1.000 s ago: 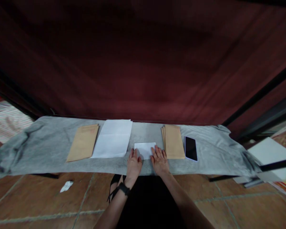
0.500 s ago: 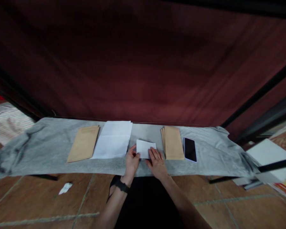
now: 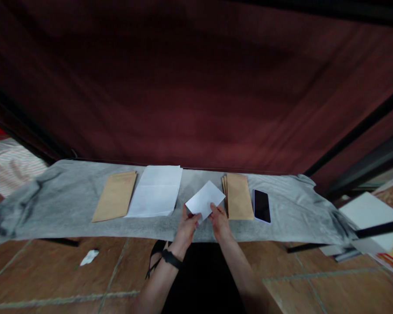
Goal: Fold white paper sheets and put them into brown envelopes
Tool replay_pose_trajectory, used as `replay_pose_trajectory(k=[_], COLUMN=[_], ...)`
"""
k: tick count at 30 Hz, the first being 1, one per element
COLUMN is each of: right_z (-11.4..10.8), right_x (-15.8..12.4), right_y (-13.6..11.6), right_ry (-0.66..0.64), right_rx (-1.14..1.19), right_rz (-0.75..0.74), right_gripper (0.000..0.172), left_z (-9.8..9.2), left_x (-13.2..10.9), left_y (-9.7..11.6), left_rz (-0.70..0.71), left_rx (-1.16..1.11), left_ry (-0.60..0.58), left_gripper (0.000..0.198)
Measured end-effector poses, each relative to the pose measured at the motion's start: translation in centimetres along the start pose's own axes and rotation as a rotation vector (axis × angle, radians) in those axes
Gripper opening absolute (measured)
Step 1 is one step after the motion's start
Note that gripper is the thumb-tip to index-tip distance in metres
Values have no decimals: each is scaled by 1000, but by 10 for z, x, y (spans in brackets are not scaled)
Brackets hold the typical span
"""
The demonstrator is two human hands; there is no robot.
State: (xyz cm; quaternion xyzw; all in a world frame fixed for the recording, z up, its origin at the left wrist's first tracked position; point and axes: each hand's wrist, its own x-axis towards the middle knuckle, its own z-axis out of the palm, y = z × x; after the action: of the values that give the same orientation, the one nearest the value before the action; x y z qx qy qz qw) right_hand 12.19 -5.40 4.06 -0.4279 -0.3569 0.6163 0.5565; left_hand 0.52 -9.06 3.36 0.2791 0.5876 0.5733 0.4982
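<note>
- Okay, both hands are on the small white paper (image 3: 205,199); it sits between them, just beyond the fingers, turned cornerwise.
- Left hand (image 3: 186,227): clamped on the paper's near-left edge, thumb on top, fingers mostly hidden underneath.
- Right hand (image 3: 220,222): also closed on the paper, at its near-right edge, thumb on top; I can't see the underside contact.
- Change: a second ago the paper lay square on the desk (image 3: 293,205) with both hands pressing on it. Half a second later the left hand had its left edge while the right hand lay on it. Now it's rotated and pinched from both sides.
- Meaning, my read: flattening has given way to handling. The paper looks lifted off the grey cover, but from this angle I can't confirm it's fully clear.
- Looks folded; layers too small to count on my feed.
- Left of the left hand: white sheets (image 3: 155,192) near it, then brown envelopes (image 3: 114,197) farther out. Neither touched, no shift I can spot.
- Right of the right hand: envelope stack (image 3: 240,197) just beside it, slightly fanned, then the phone (image 3: 262,206), dark screen up. Both unmoved.
</note>
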Motion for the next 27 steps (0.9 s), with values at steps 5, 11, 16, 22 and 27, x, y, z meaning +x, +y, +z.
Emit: replay_pose_trajectory(k=[5,11,16,22,27], right_z=[-30,-50,-53,-49,-54], right_x=[8,9,0,0,-1], right_y=[12,22,25,25,27], right_ry=[79,72,18,-22,-26], right_rx=[-168,-610,-1072,-1418,-1489], right_rz=[-45,-248,-368,-427,-502], right_gripper=[47,47,45,40,37], left_z=[-20,-33,-27,-1,15], left_x=[24,32,18,1,-5], left_y=[-9,-2,-4,-18,-31], left_rz=[218,421,562,726,774], left_rx=[258,739,1088,1372,1448], left_ry=[-22,36,111,-18,-241], left_gripper=[92,85,67,48,49])
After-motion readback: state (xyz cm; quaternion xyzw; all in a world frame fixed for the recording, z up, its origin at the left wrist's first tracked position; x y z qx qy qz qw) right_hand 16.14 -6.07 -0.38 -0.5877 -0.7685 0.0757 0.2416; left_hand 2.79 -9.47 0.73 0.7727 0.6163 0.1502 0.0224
